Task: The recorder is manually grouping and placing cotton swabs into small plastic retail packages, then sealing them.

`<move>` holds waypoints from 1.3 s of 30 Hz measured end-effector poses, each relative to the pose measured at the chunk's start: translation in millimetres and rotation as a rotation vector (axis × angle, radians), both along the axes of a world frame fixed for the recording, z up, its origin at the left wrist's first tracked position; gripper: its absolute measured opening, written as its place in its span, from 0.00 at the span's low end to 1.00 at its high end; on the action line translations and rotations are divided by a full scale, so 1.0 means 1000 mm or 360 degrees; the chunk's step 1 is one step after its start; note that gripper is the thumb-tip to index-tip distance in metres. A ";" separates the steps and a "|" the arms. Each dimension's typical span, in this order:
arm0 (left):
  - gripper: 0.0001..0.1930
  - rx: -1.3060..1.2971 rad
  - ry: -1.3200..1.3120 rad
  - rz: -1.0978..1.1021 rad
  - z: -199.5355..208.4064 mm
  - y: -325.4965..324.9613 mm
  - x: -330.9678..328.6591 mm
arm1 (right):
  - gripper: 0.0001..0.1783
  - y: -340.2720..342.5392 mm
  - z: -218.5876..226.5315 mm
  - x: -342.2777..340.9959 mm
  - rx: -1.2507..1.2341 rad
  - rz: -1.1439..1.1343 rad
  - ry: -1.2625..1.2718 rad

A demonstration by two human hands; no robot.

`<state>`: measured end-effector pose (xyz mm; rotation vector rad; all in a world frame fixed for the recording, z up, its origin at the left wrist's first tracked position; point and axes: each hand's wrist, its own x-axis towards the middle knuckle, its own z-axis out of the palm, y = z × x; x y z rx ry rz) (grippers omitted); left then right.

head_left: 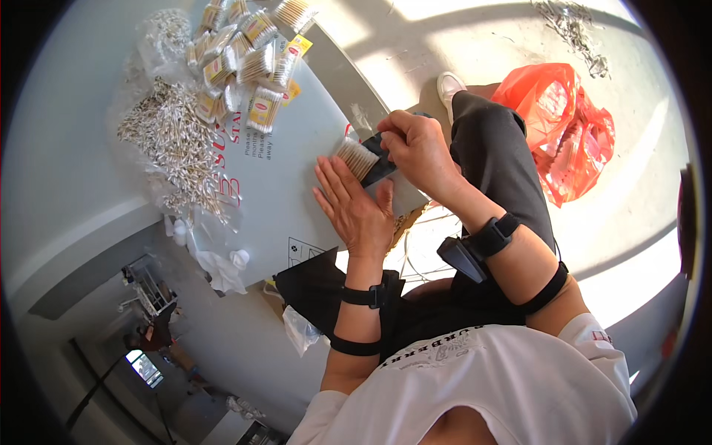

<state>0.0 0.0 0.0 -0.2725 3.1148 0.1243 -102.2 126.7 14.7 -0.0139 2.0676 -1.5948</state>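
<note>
A flat row of cotton swabs (357, 158) lies at the near right edge of the grey-white board, partly on a dark flat piece (380, 169). My left hand (360, 211) rests flat beside the row, fingers stretched out and their tips touching or nearly touching the swabs. My right hand (421, 152) is closed in a pinch over the dark piece; what its fingers hold is hidden. Clear packets of cotton swabs (256, 65) with yellow labels are heaped at the far end of the board. Left of them spreads a large loose pile of cotton swabs (174, 137).
The board (278, 193) carries red and black print. Crumpled white plastic (222, 271) hangs at its near left corner. An orange-red plastic bag (560, 126) stands on the floor at the right, beyond my leg. Scraps (578, 33) lie on the floor at the far right.
</note>
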 end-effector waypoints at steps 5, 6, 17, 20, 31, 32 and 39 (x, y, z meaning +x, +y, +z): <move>0.42 0.0106 0.0199 -0.0010 -0.006 -0.002 -0.006 | 0.16 -0.014 -0.017 0.005 -0.0595 -0.0183 0.0375; 0.42 0.0115 0.0196 -0.0013 -0.008 -0.004 -0.005 | 0.16 -0.016 -0.020 0.006 -0.0586 -0.0186 0.0374; 0.34 0.2149 0.1021 0.0471 -0.011 -0.014 -0.013 | 0.21 -0.041 -0.035 0.030 -0.1080 -0.0319 0.0198; 0.33 0.2141 0.0948 0.0416 -0.004 -0.020 -0.024 | 0.21 -0.044 -0.040 0.035 -0.1074 -0.0442 0.0252; 0.45 0.0083 0.0056 -0.0085 0.000 -0.008 -0.003 | 0.21 -0.033 -0.033 0.024 -0.1218 -0.0688 0.0024; 0.45 0.0021 0.0033 -0.0078 -0.001 -0.009 -0.005 | 0.21 -0.032 -0.032 0.023 -0.1200 -0.0679 0.0004; 0.44 -0.0026 -0.0027 -0.0088 0.002 -0.005 -0.009 | 0.19 -0.026 -0.026 0.021 -0.1176 -0.0762 -0.0063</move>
